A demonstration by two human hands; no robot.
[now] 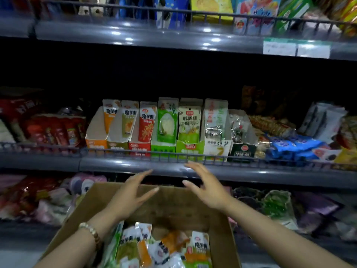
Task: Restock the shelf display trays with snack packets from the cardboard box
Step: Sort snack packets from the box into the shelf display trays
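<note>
Both hands (170, 192) empty, above cardboard box (173, 207)

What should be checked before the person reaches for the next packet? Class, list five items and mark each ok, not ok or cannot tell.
1. Left hand empty: ok, fingers spread, holding nothing.
2. Right hand empty: ok, open above the box.
3. Cardboard box holds stock: ok, snack packets lie in its bottom.
4. Space in the orange tray: ok, its front part looks empty and one packet stands at the back.
5. Space in the green tray: cannot tell, the front packet hides what is behind it.
</note>
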